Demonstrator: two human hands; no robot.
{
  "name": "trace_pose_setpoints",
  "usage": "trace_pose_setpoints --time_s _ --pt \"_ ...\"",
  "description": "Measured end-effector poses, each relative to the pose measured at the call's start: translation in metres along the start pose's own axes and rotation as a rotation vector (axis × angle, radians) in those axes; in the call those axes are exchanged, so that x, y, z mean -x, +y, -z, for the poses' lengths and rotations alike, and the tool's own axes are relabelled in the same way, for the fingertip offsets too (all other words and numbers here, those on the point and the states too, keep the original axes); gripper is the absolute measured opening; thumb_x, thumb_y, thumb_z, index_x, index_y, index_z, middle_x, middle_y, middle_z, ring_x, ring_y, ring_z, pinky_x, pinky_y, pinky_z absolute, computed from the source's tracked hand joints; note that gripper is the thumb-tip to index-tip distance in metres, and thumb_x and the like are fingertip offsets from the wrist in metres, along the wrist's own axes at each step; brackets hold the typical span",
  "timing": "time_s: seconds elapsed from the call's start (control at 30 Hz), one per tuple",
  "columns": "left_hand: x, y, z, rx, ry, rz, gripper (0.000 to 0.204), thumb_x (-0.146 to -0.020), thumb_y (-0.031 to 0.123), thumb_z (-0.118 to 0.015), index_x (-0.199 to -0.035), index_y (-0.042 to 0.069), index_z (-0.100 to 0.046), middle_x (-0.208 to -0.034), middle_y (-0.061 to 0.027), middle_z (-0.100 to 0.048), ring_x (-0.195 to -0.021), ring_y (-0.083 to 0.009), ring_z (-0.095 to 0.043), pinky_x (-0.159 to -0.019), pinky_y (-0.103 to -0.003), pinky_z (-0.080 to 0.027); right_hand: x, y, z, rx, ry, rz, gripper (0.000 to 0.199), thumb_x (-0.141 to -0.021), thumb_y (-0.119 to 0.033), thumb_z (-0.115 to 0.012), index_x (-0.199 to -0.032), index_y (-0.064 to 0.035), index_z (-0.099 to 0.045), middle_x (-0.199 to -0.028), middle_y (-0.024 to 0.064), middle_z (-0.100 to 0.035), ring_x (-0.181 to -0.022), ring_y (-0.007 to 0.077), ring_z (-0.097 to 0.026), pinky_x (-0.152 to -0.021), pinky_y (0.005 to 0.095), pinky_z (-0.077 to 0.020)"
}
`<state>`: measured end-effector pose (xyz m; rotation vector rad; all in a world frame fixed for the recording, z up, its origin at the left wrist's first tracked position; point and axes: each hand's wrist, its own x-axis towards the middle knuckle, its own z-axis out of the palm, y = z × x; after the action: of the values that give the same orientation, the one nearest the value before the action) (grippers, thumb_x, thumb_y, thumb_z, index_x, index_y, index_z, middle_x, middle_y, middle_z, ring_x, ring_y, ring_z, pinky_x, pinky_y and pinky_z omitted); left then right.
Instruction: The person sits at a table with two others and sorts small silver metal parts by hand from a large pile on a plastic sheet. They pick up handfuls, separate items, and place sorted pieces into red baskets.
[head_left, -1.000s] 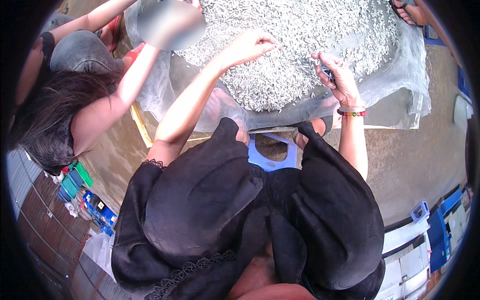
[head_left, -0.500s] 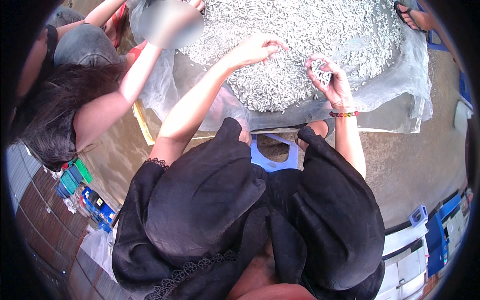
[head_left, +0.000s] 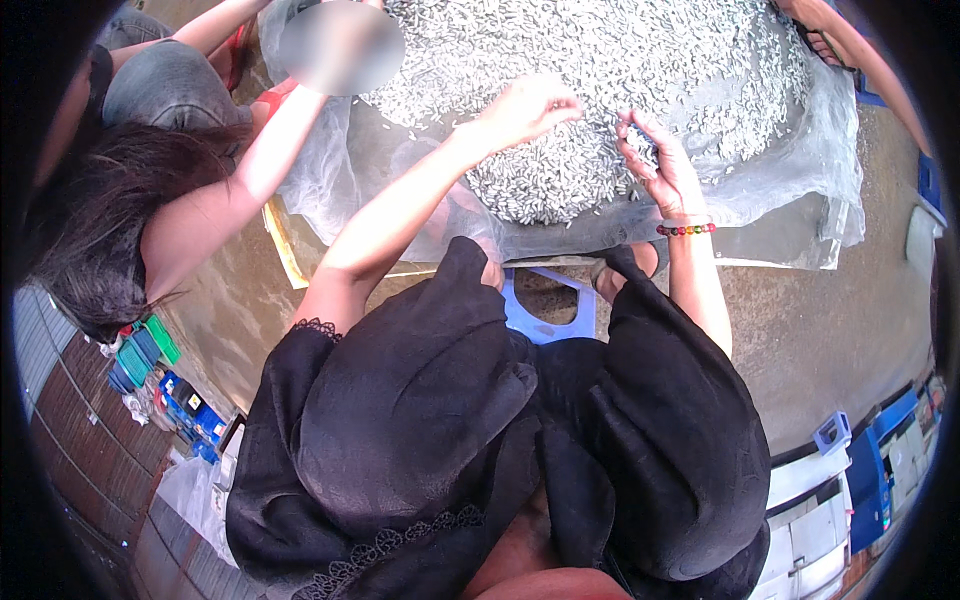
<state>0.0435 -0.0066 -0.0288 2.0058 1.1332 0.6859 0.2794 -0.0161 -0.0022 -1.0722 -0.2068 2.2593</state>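
Note:
A wide heap of small, pale grey, elongated pieces (head_left: pixel 545 190) lies spread on a translucent plastic sheet (head_left: pixel 780 180) in front of my knees; their exact kind I cannot make out. Over the near middle of the heap hovers my left hand (head_left: pixel 535 108), washed out by light, its fingers bent and the tips close together. Whether something small is between them is hidden. To its right, my right hand (head_left: pixel 662 170) is raised palm up with curled fingers, holding a few of the same pieces. A beaded bracelet circles that wrist. The hands are apart.
At the left a person (head_left: pixel 190 215) leans in, one arm over the heap's far left. Another person's arm (head_left: pixel 870 55) enters at the far right. A blue plastic stool (head_left: pixel 548 325) stands between my knees. Crates (head_left: pixel 150 350) sit at the far left.
My right hand's fingers have spread somewhat, and fewer pieces show in it. My left hand has shifted slightly right, its fingers drawing together. The far-right person's arm has come further into view.

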Motion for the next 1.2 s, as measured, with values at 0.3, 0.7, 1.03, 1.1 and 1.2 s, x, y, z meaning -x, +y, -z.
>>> trace_pose_setpoints --time_s 0.3,0.7,1.03,1.1,1.2 --pt "-0.022 0.06 0.019 0.504 -0.012 0.395 0.02 -0.084 0.02 -0.062 -0.098 0.006 -0.064 -0.081 -0.002 -0.065 -0.066 -0.0057 -0.054 -0.059 -0.021 -0.043 -0.001 0.012 -0.001 -0.07 -0.096 0.002 0.022 -0.087 -0.015 -0.059 -0.103 -0.0003 -0.055 -0.089 0.0137 -0.061 -0.066 0.0138 -0.058 -0.04 0.0145 -0.0383" --pt "-0.023 0.034 0.045 1.467 -0.029 0.492 0.021 -0.085 0.023 -0.051 -0.093 0.003 -0.054 -0.097 -0.0123 -0.059 -0.08 -0.0161 -0.056 -0.06 -0.024 -0.046 0.013 0.002 0.017 -0.089 -0.297 0.121 0.02 -0.079 -0.013 -0.063 -0.072 0.0018 -0.051 -0.098 0.0238 -0.056 -0.068 0.0209 -0.056 -0.033 0.0155 -0.0366" --pt "-0.021 -0.006 -0.024 -0.402 -0.043 -0.02 0.02 -0.086 0.02 -0.053 -0.092 0.001 -0.051 -0.082 -0.014 -0.055 -0.078 -0.0302 -0.057 -0.068 -0.042 -0.047 0.006 0.003 0.041 -0.079 -0.169 0.201 0.021 -0.084 -0.018 -0.06 -0.082 0.0021 -0.054 -0.091 0.019 -0.058 -0.065 0.0184 -0.058 -0.034 0.016 -0.0341" --pt "-0.021 -0.003 -0.017 -0.185 -0.116 0.099 0.017 -0.086 0.017 -0.053 -0.091 0.0 -0.052 -0.079 -0.0114 -0.055 -0.071 -0.0254 -0.056 -0.063 -0.039 -0.046 0.006 0.001 0.046 -0.195 -0.256 0.26 0.023 -0.086 -0.017 -0.058 -0.1 0.0011 -0.054 -0.074 0.0114 -0.054 -0.056 0.015 -0.054 -0.033 0.016 -0.0311" --pt "-0.03 0.032 0.022 0.45 -0.233 0.396 0.013 -0.085 0.012 -0.051 -0.09 0.001 -0.054 -0.075 -0.007 -0.055 -0.062 -0.0162 -0.052 -0.054 -0.031 -0.044 0.012 -0.006 0.042 -0.065 -0.094 0.242 0.025 -0.087 -0.015 -0.057 -0.106 0.0006 -0.054 -0.072 0.0087 -0.054 -0.051 0.0117 -0.05 -0.033 0.0157 -0.0297"
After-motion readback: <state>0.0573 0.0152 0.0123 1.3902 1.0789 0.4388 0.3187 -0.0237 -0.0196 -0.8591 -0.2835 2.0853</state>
